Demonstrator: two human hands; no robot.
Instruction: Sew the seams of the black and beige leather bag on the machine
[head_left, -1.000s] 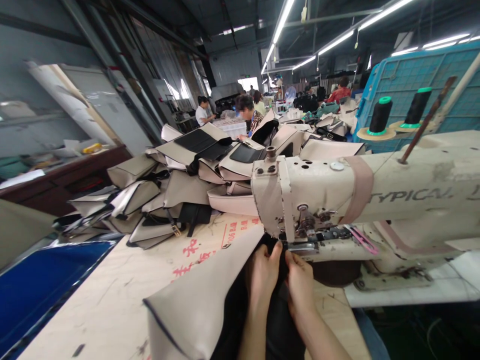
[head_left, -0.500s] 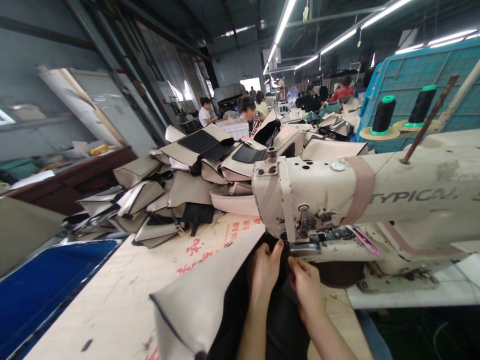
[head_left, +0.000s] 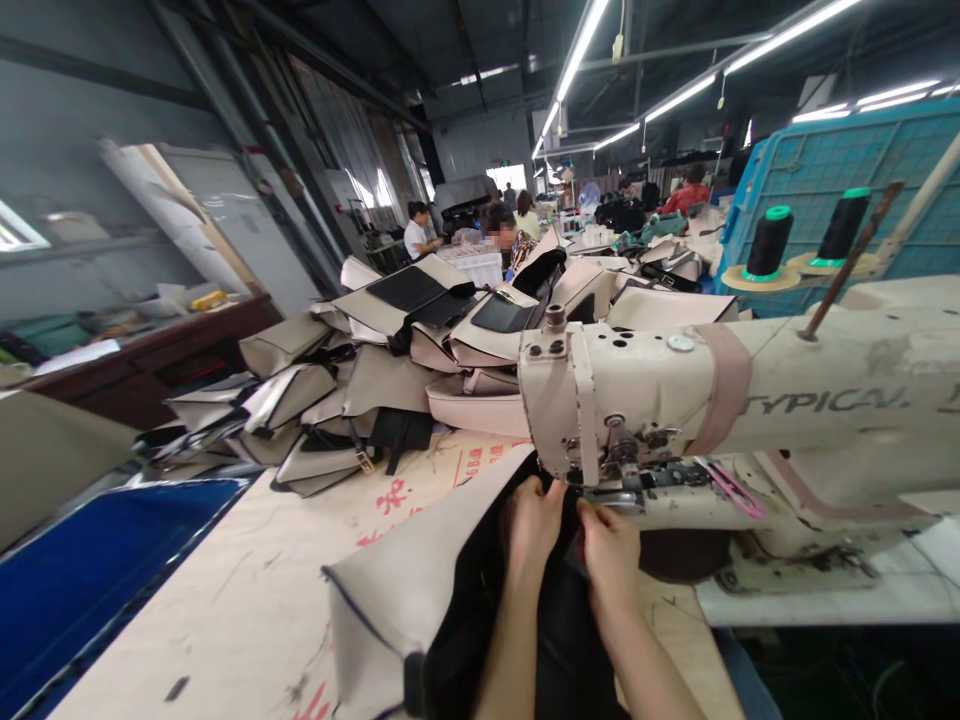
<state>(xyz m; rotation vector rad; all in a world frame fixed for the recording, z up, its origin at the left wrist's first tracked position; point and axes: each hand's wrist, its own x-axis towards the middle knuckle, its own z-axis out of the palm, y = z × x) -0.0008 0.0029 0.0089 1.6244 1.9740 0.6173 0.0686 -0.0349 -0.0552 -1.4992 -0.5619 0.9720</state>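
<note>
A beige bag (head_left: pixel 409 565) with a black lining and dark piped edges lies under the head of a white sewing machine (head_left: pixel 637 375). My left hand (head_left: pixel 534 525) is closed on the black part of the bag, thumb pointing up just left of the needle area. Pinched fingers of my right hand (head_left: pixel 609 550) grip the black edge on the other side, close below the presser foot. The needle and the stitched spot are hidden behind the machine's head and my fingers.
A heap of beige-and-black bags (head_left: pixel 390 370) rises behind the machine. Two black thread spools (head_left: pixel 769 245) stand above it, before a blue crate (head_left: pixel 817 170). Pink snips (head_left: pixel 735 490) rest on the machine's bed. A blue-lined bin (head_left: pixel 112 590) sits left of the wooden table (head_left: pixel 247 590). People work farther back.
The bag's beige corner has shifted slightly right and up in view, and more of its dark end tab shows. Both hands keep their grip beside the needle. The camera has turned slightly.
</note>
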